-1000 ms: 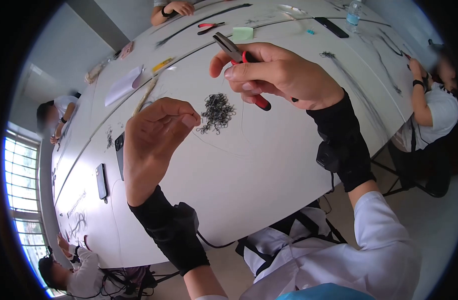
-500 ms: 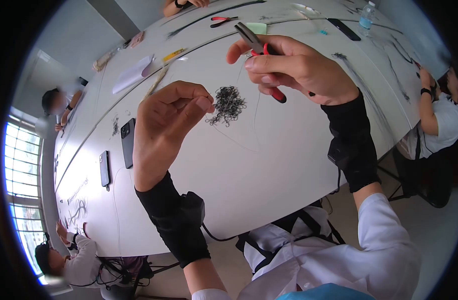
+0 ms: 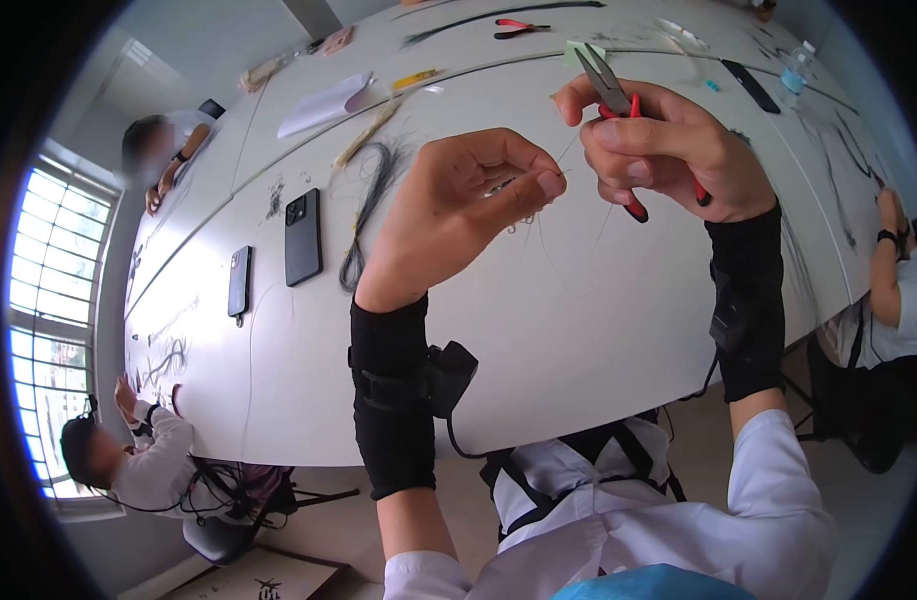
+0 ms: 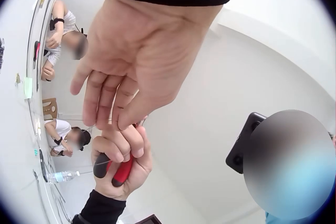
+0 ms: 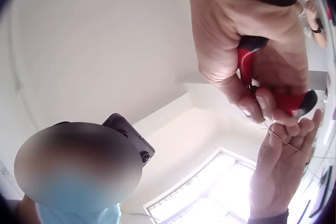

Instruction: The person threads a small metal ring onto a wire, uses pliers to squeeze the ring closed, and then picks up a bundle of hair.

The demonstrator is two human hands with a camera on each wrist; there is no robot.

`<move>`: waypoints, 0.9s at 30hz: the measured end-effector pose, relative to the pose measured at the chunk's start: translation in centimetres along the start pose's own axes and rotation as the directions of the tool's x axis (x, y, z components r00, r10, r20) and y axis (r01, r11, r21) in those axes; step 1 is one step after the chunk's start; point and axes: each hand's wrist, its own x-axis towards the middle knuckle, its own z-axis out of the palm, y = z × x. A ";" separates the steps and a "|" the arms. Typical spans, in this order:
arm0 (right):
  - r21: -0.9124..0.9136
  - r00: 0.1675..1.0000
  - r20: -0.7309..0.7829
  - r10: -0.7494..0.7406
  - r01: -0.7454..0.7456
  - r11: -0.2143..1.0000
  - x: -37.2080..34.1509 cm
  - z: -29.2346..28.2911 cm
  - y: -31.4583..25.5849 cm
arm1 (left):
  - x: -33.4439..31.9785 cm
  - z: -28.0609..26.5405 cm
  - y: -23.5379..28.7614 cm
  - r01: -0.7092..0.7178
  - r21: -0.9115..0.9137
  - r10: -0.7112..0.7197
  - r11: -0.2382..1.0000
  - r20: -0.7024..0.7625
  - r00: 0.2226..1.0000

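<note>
My left hand (image 3: 469, 205) pinches a thin line (image 3: 569, 148) between thumb and index fingertip, the other fingers loosely bent. Fine strands hang below its fingertips. Close by, to the upper right, my right hand (image 3: 679, 150) grips pliers (image 3: 611, 92) with red and black handles, their narrow jaws pointing up and slightly parted. Its thumb and index finger are near the line. Seen from the right wrist, a fine strand (image 5: 283, 141) crosses in front of the left fingers. Several small wire hooks (image 3: 519, 222) show below the left hand, which hides most of their pile.
On the white table (image 3: 619, 330), two phones (image 3: 304, 238) and a bundle of dark strands (image 3: 364, 215) lie left. Behind are paper (image 3: 324, 105), a yellow cutter (image 3: 415, 78) and other red-handled pliers (image 3: 521, 28). A water bottle (image 3: 797, 68) stands far right. Other people sit around.
The head view has turned left, so both hands sit farther right in it. My hands have come closer together, the plier jaws have parted slightly, and the left hand now covers the hook pile.
</note>
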 end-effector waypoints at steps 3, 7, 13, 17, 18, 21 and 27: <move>-0.041 0.999 -0.011 -0.051 0.050 0.998 0.0 -1.5 0.3 | -0.6 -1.3 0.7 -0.007 -0.037 0.006 0.999 -0.027 1.000; -0.214 0.993 -0.081 -0.084 0.065 0.975 -0.2 -3.2 0.9 | -1.4 -3.6 0.5 -0.058 0.044 0.063 0.997 -0.123 0.990; -0.680 0.931 -0.313 -0.186 -0.083 0.728 0.4 -4.8 2.1 | -2.4 -4.6 1.4 -0.028 0.234 0.078 0.972 -0.205 0.976; -0.469 0.949 -0.197 -0.246 0.129 0.874 1.4 -1.5 1.6 | -1.9 -3.1 1.9 -0.029 0.398 0.097 0.917 -0.152 0.984; -0.425 0.942 -0.176 -0.287 0.191 0.885 1.7 0.1 2.0 | -1.8 -2.7 1.9 -0.033 0.386 0.099 0.922 -0.151 0.983; -0.295 0.988 -0.076 -0.134 0.106 0.950 2.3 2.5 2.1 | -1.6 -2.0 2.0 -0.043 0.364 0.100 0.930 -0.139 0.985; -0.417 0.982 -0.147 -0.119 0.047 0.908 2.2 1.4 2.6 | -1.8 -3.1 1.3 -0.041 0.447 0.137 0.894 -0.185 0.973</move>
